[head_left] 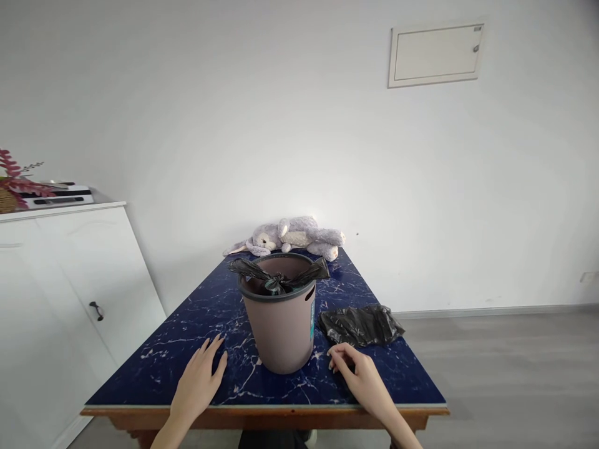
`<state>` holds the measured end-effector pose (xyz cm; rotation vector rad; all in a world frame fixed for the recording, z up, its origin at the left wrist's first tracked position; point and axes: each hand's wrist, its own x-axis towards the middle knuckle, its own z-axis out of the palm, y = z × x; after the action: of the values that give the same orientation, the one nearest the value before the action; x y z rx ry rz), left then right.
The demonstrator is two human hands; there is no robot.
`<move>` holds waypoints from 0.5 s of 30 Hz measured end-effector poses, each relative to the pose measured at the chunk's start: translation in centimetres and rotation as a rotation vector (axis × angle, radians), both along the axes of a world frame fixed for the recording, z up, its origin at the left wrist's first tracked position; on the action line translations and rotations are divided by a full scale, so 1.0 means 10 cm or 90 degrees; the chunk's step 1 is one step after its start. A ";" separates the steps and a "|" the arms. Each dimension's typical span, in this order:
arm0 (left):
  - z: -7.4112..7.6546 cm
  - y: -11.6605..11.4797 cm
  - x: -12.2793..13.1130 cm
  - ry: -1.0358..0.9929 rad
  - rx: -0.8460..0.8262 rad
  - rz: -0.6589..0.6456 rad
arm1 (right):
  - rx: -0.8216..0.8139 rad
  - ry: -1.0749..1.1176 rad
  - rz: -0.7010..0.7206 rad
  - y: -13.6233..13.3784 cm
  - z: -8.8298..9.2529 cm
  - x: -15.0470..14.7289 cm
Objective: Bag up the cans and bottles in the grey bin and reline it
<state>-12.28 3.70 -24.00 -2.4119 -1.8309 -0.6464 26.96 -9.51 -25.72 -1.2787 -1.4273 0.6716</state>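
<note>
The bin (283,324) stands mid-desk (187,330) with a knotted black bag (278,279) in its mouth. Left of the bin, the left hand (200,377) lies flat with fingers apart and bare surface beyond it. Right of the bin, the right hand (362,377) rests empty with fingers loosely curled, near a crumpled bag (360,324) by the side edge.

Plain white wall (281,125), with a closed white access panel (435,55) high at right. Grey wood-grain floor (505,374). White cabinet (70,280) with a dark handle at left. Blue marbled desk (187,324), wooden-edged, against the wall. Soft, even light.
</note>
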 end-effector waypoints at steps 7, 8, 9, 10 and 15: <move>-0.02 -0.01 0.00 0.001 0.007 -0.009 | 0.013 0.028 -0.001 0.01 -0.02 0.00; -0.02 -0.01 0.00 0.000 0.005 -0.008 | 0.010 0.032 0.005 -0.01 0.03 -0.01; -0.03 -0.02 0.00 -0.001 0.004 -0.007 | 0.007 0.033 0.016 -0.04 0.12 -0.02; -0.03 -0.02 0.01 -0.001 0.004 -0.006 | 0.008 0.031 0.033 -0.08 0.25 -0.05; -0.03 -0.03 0.02 -0.004 -0.001 0.001 | 0.156 -0.085 0.147 -0.29 1.37 -0.29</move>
<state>-12.11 3.41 -24.35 -2.4121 -1.8359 -0.6524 24.02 -12.39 -12.02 -0.9917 -1.7269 0.5497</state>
